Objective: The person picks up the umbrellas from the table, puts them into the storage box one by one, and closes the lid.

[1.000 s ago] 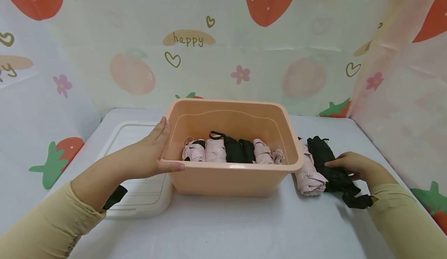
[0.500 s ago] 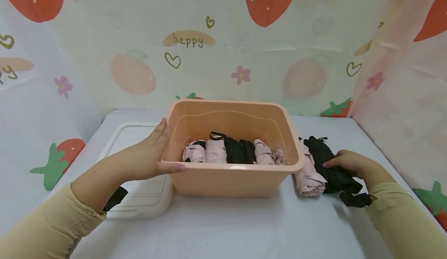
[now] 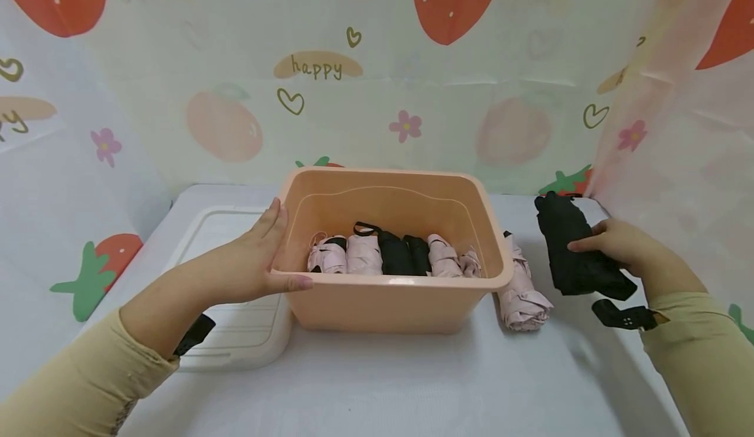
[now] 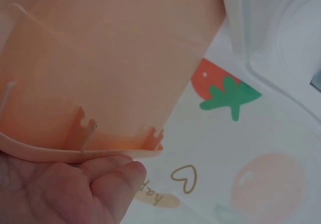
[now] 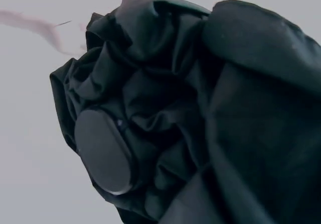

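My right hand (image 3: 630, 248) grips a black folded umbrella (image 3: 561, 241) above the table at the right. In the right wrist view the black umbrella (image 5: 150, 83) fills most of the frame, with its crumpled folds and round handle end showing. Below and left of it, a pink folded umbrella (image 3: 523, 299) lies against the right side of a peach plastic bin (image 3: 377, 306). My left hand (image 3: 250, 263) rests on the bin's left rim, fingers straight. In the left wrist view the hand (image 4: 65, 194) touches the rim of the bin (image 4: 110, 68) from outside.
Inside the bin stand several rolled umbrellas, pink ones (image 3: 364, 255) and black ones (image 3: 396, 254). A white lid (image 3: 235, 342) lies on the white table (image 3: 400, 384) left of the bin. A strawberry-print curtain (image 3: 448, 110) surrounds the table.
My right hand has lifted the black umbrella off the table, up and to the right, away from the pink one beside it. The left hand and bin have stayed in place.
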A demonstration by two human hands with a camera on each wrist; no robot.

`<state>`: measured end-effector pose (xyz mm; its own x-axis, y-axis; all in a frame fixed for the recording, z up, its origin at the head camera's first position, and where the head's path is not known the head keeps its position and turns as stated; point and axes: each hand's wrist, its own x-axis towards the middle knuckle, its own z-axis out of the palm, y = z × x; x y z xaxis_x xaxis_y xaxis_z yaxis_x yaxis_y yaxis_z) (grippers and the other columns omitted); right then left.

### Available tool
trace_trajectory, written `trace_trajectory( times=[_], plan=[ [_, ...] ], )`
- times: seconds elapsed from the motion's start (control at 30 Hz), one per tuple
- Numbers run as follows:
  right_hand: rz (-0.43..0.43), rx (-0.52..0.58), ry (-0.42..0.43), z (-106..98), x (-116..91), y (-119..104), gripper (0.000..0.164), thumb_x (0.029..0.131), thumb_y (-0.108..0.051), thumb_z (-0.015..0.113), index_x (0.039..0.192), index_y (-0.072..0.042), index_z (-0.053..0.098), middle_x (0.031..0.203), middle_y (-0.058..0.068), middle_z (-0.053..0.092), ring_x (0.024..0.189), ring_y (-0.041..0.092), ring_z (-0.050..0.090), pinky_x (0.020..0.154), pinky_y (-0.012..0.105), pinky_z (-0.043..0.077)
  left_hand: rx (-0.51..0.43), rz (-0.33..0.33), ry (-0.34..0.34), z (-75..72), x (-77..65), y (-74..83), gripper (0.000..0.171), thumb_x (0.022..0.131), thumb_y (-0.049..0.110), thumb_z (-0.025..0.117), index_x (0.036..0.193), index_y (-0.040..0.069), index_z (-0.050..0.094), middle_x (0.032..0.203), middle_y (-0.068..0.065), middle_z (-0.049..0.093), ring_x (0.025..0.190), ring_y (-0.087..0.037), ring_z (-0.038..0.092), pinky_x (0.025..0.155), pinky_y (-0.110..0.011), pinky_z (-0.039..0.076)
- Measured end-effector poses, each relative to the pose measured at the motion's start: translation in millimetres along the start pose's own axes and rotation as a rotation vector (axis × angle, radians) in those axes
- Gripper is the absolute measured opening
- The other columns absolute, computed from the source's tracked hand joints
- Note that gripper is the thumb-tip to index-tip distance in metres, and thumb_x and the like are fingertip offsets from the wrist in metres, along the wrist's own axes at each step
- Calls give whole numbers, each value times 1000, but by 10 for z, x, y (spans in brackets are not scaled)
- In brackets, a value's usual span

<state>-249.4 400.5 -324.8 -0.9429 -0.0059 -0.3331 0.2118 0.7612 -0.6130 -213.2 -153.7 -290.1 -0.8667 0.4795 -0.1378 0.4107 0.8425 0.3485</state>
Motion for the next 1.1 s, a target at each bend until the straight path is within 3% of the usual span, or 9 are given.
trace_trajectory(
  times=[0.27,0.43,0.6,0.83,1.1],
  plan=[
    [-77,34,69,-217,-121,-479,74,87,-29,62,128,20,22,112,26,47,78,10,59,69,25,51,-1,12,7,-11,-20,2,124,70,79,46,142,-3,-14,149,-17,-19,138,-33,-5,108,-51,14],
    [-135,-5,86,-262,-173,-896,79,87,-34,62,133,15,20,124,31,35,93,23,56,78,32,51,-11,-2,0,-8,-13,-1,124,70,79,46,142,-2,-15,149,-15,-20,138,-31,-6,109,-50,13],
    [-138,-68,101,-258,-217,-1269,86,84,-43,63,136,11,19,122,31,41,95,29,56,81,41,50,-13,-7,-5,-6,-6,0,124,69,80,46,142,-1,-16,149,-14,-20,139,-29,-7,109,-50,13],
    [-169,-70,105,-159,-241,-1680,85,82,-45,64,138,3,22,124,27,45,96,29,57,81,41,50,-12,5,-3,-14,-12,9,124,70,79,46,142,-2,-15,149,-15,-20,138,-31,-6,109,-51,13],
    [-228,-78,51,187,-148,-2097,78,81,-41,66,138,-2,29,120,22,50,91,29,61,78,39,51,-16,-4,-11,-9,-2,4,125,69,80,46,141,0,-17,149,-13,-21,138,-30,-7,108,-51,13]
  ],
)
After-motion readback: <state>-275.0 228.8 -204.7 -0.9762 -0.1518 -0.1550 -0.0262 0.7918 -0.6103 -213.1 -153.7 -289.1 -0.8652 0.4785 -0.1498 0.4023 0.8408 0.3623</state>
